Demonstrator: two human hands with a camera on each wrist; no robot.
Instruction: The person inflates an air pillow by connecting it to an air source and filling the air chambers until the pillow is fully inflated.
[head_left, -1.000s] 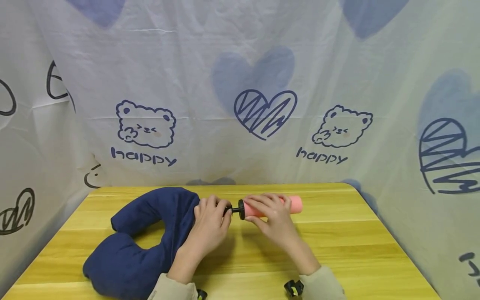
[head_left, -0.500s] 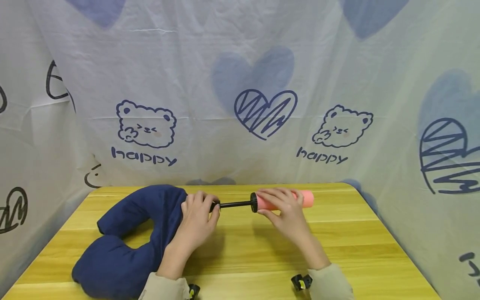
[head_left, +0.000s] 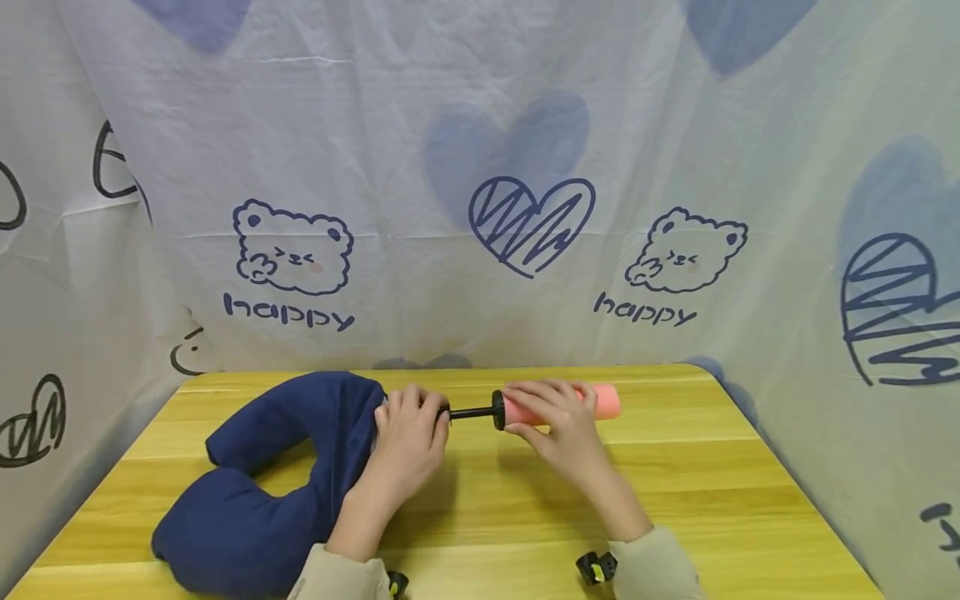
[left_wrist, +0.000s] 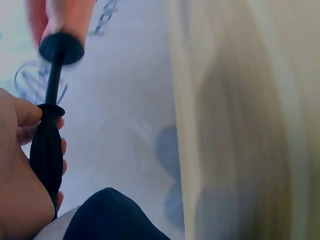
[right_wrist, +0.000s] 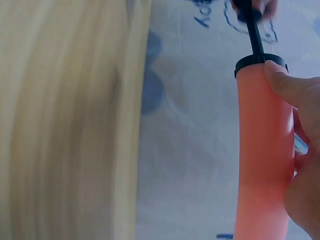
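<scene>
A pink hand pump (head_left: pixel 609 401) with a black end cap is held level above the table, its black rod (head_left: pixel 474 412) partly drawn out. My left hand (head_left: pixel 408 437) grips the pump's black handle (left_wrist: pixel 46 150), whose tapered end points toward the navy U-shaped neck pillow (head_left: pixel 247 533). Whether that end enters the pillow is hidden by the hand. The pillow lies left of the hand, touching it. My right hand (head_left: pixel 562 425) holds the pink barrel (right_wrist: pixel 265 145) near the cap, thumb along its side.
The wooden table (head_left: pixel 675 492) spreads under both hands. A white printed cloth (head_left: pixel 420 275) hangs behind it and at both sides. Black wrist devices (head_left: pixel 596 568) sit at the sleeve cuffs.
The rod lengthened as the hands drew apart, then shortened partly as they came closer again. The pillow shifted left with my left hand, then partway back right.
</scene>
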